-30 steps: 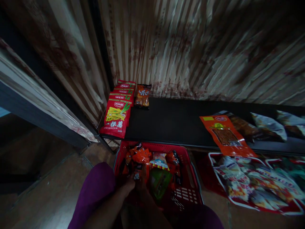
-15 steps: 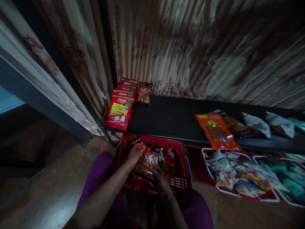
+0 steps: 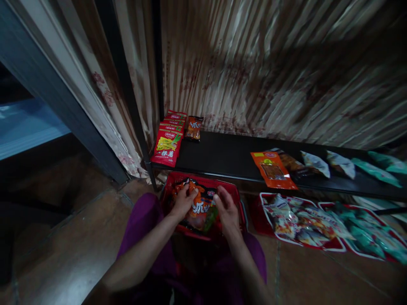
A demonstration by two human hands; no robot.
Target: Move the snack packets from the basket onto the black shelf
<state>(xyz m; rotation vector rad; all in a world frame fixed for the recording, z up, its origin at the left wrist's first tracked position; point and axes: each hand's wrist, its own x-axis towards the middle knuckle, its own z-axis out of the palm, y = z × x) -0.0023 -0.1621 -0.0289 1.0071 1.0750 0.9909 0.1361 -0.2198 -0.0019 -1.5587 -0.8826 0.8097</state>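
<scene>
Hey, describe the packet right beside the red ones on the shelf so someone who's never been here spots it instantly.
Find the long black shelf in front of the striped curtain, and go to its left end, where red packets overlap. Just right of these is the packet, orange with black ends and white lettering, unlike its red neighbours.

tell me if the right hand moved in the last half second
Yes: against the shelf, the right hand has moved closer to its front edge and farther right.
</scene>
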